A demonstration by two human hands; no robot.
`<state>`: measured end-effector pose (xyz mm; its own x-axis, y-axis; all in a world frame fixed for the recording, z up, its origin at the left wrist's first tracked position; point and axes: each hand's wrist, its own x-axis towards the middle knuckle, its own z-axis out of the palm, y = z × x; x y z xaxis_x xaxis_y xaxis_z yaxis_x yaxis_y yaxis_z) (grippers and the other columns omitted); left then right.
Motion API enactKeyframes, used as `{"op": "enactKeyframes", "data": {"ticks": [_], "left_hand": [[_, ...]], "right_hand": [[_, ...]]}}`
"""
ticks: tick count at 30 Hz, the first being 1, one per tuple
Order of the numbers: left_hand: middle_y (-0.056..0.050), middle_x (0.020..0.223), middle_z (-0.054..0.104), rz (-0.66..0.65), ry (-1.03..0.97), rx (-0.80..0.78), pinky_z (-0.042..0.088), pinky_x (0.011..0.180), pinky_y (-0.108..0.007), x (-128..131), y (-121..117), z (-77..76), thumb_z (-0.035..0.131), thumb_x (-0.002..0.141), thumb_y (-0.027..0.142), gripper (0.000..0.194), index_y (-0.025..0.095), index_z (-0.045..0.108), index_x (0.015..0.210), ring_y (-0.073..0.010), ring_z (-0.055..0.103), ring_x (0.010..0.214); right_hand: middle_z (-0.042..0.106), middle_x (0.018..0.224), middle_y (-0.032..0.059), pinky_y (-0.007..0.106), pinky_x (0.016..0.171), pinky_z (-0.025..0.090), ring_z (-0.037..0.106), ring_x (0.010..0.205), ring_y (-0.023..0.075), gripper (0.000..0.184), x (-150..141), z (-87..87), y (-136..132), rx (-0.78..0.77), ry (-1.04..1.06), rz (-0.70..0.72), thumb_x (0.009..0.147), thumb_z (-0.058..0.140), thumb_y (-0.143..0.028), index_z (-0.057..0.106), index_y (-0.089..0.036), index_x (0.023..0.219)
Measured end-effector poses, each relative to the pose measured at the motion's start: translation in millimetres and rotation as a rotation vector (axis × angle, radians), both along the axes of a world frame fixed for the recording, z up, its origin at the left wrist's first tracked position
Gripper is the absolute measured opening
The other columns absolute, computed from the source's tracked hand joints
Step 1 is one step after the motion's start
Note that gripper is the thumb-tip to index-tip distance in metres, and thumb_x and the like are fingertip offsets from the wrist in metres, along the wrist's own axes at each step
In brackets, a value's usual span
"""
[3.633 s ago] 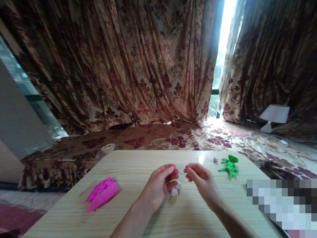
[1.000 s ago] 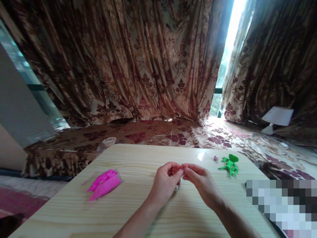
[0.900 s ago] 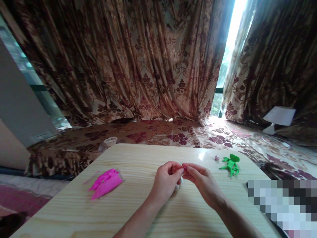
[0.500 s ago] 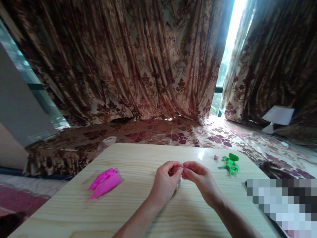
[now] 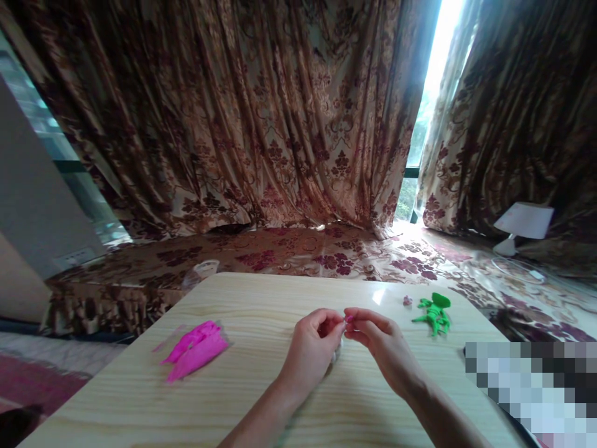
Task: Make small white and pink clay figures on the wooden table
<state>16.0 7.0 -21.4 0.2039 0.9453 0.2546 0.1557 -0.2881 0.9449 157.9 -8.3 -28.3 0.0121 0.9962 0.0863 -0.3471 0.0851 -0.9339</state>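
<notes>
My left hand (image 5: 313, 343) and my right hand (image 5: 383, 339) meet above the middle of the table, both closed in a pinch. Between the fingertips is a small piece of pink clay (image 5: 349, 318); my fingers cover part of it. Just below, partly hidden behind my left hand, a small whitish-grey lumpy thing (image 5: 334, 357) shows, too covered to name. To the left lies a larger lump of bright pink clay (image 5: 198, 350) on or in clear plastic. A green figure with thin limbs and a flat oval top (image 5: 435, 314) lies right of my right hand, beside a tiny pinkish piece (image 5: 407, 300).
The pale wooden table (image 5: 261, 398) has rounded far corners. Past its far left corner stands a clear plastic container (image 5: 201, 271). A white lamp (image 5: 523, 221) with a cable stands on the patterned ledge at right. Long patterned curtains (image 5: 298, 124) hang behind. A blurred-out patch covers the lower right.
My right fingers have shifted and opened slightly around the pink piece, which now looks shorter and more bunched at their tips. The whole view has tipped slightly; the other things lie as before.
</notes>
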Motion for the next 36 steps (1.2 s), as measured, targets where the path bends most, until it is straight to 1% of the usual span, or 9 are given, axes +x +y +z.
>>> {"op": "enactKeyframes", "data": {"ticks": [3,6,9,14,17,21,24,30,36], "left_hand": [[-0.002,0.07,0.06,0.026,-0.003,0.052,0.042,0.056,-0.021,-0.3,-0.7,1.1,0.056,0.076,0.025,0.016,0.017,0.061,0.088,-0.0109,0.053,0.06],[-0.002,0.076,0.061,0.043,0.051,0.152,0.043,0.061,-0.022,-0.9,-1.9,3.2,0.055,0.076,0.022,0.013,0.019,0.061,0.086,-0.0121,0.055,0.067],[-0.002,0.076,0.06,0.063,0.121,0.24,0.043,0.063,-0.023,-1.6,-2.8,4.9,0.053,0.077,0.02,0.011,0.019,0.061,0.085,-0.0122,0.054,0.068],[-0.001,0.08,0.058,0.058,0.223,0.38,0.042,0.067,-0.023,-2.7,-4.2,7.7,0.051,0.078,0.014,0.015,0.02,0.06,0.088,-0.012,0.053,0.072],[-0.001,0.081,0.057,0.054,0.263,0.438,0.041,0.068,-0.023,-3.4,-5.4,9.5,0.049,0.081,0.014,0.016,0.021,0.06,0.092,-0.0116,0.053,0.074],[-0.001,0.082,0.056,0.019,0.308,0.464,0.041,0.067,-0.023,-4.6,-5.1,9.5,0.046,0.084,0.017,0.017,0.021,0.06,0.092,-0.0116,0.053,0.074],[-0.002,0.082,0.056,0.01,0.336,0.463,0.04,0.067,-0.024,-5.7,-3.6,8.5,0.047,0.083,0.017,0.015,0.02,0.061,0.087,-0.0118,0.053,0.074],[-0.002,0.081,0.057,0.012,0.336,0.453,0.041,0.067,-0.025,-5.4,-3.0,7.7,0.046,0.084,0.017,0.015,0.02,0.061,0.087,-0.0126,0.053,0.073],[-0.002,0.082,0.058,0.025,0.341,0.451,0.041,0.066,-0.024,-3.5,-4.0,7.2,0.048,0.082,0.016,0.016,0.02,0.06,0.091,-0.0129,0.054,0.072]], "right_hand": [[0.068,0.083,0.0074,0.039,0.085,0.045,0.06,0.077,0.0175,0.02,0.4,-0.2,-0.9,0.01,0.011,0.019,0.076,0.056,-0.017,0.069,-0.013,0.091],[0.068,0.085,0.008,0.04,0.086,0.045,0.061,0.08,0.0189,0.022,-0.1,-0.3,-1.8,0.018,-0.003,0.032,0.076,0.055,-0.016,0.068,-0.013,0.094],[0.069,0.087,0.0078,0.041,0.086,0.044,0.061,0.082,0.0197,0.024,-0.9,0.3,-2.8,0.029,-0.026,0.045,0.076,0.054,-0.015,0.068,-0.014,0.096],[0.069,0.09,0.0074,0.041,0.086,0.044,0.06,0.087,0.021,0.026,-1.1,4.5,-5.3,0.047,-0.051,0.056,0.076,0.052,-0.013,0.067,-0.016,0.098],[0.068,0.091,0.0071,0.041,0.086,0.044,0.06,0.086,0.0203,0.028,-1.7,7.2,-7.2,0.072,-0.064,0.084,0.077,0.05,-0.012,0.067,-0.016,0.099],[0.068,0.09,0.0064,0.041,0.086,0.045,0.06,0.083,0.019,0.028,-2.2,5.9,-7.4,0.067,-0.082,0.076,0.077,0.05,-0.012,0.066,-0.016,0.1],[0.068,0.091,0.0064,0.041,0.085,0.045,0.061,0.081,0.0185,0.029,-1.4,2.9,-5.7,0.046,-0.036,0.043,0.077,0.052,-0.013,0.065,-0.016,0.102],[0.067,0.097,0.0079,0.04,0.091,0.043,0.061,0.091,0.0202,0.027,0.1,5.2,-4.6,0.007,0.097,0.04,0.076,0.057,-0.017,0.064,-0.015,0.102],[0.067,0.098,0.0098,0.042,0.092,0.041,0.062,0.092,0.0211,0.026,-0.5,6.8,-5.0,0.009,0.193,0.076,0.081,0.057,-0.031,0.064,-0.016,0.102]]}}
